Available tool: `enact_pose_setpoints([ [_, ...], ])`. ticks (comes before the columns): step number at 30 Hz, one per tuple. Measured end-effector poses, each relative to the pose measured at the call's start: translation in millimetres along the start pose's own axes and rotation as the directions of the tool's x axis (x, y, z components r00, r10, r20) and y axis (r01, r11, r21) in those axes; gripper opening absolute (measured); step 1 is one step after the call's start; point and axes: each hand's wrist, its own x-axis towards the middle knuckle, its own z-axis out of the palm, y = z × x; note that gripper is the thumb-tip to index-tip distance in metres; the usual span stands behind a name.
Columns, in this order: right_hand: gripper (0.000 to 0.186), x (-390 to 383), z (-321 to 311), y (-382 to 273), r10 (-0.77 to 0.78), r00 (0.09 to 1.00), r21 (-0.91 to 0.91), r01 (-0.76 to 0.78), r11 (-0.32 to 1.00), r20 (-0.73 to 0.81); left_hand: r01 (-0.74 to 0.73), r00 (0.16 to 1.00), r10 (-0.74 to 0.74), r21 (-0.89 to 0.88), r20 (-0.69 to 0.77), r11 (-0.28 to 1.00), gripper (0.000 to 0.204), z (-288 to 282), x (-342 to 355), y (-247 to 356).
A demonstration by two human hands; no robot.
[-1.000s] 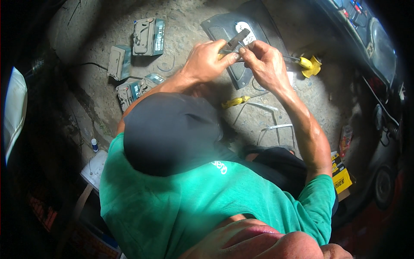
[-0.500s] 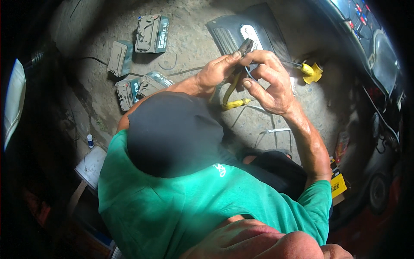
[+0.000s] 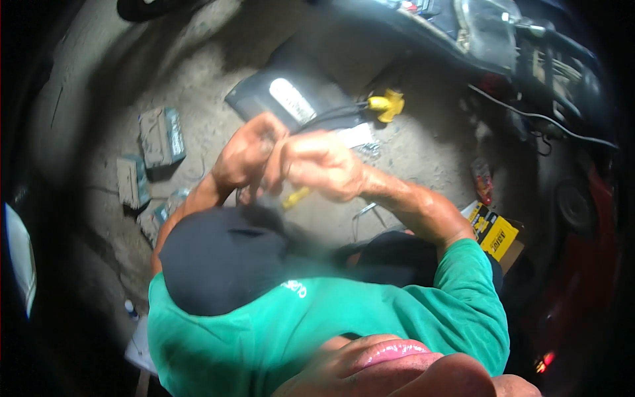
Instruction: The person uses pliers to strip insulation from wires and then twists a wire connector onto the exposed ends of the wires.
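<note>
My left hand (image 3: 250, 151) and my right hand (image 3: 321, 164) are close together in front of me, smeared by motion. The left is closed on a pair of pliers, whose yellow handle (image 3: 296, 198) shows below the hands; its jaws are hidden. My right hand is closed too, knuckles up, fingertips meeting the left hand. A thin wire lies between its fingers in the earlier picture; now the fingers hide it. Past the hands, a black cable (image 3: 334, 114) runs to a yellow three-way socket (image 3: 389, 104) on the floor.
A black floor mat (image 3: 254, 92) with a white oval lies ahead. Several batteries (image 3: 161, 137) stand at the left. On the right are a yellow and black box (image 3: 497, 237), a red packet (image 3: 483, 182) and a vehicle's dark front end (image 3: 493, 40) with a hanging pale cable (image 3: 536, 116).
The whole view has shifted, with mat and batteries further left. Both hands have moved left in the picture and drawn together, the right turning from spread fingers to a closed grip.
</note>
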Motion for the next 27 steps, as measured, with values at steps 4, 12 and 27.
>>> enact_pose_setpoints([
  [4,0.03,-7.1,-4.0,-22.0,0.025,0.992,-0.004,-0.024,1.0,0.126,-0.018,0.987,0.029,-0.069,0.161,0.997,0.024,13.2,11.5,19.1],
  [12,0.04,-32.9,-2.4,-61.3,0.571,0.818,-0.174,-0.573,0.801,-0.069,0.31,0.926,-0.305,0.014,0.224,0.951,0.024,32.7,10.0,10.4],
  [27,0.038,-79.3,-15.6,-112.3,0.489,0.672,-0.091,-0.634,0.768,-0.556,0.326,0.937,-0.334,0.091,0.1,0.941,0.013,-8.6,-37.3,-2.4],
])
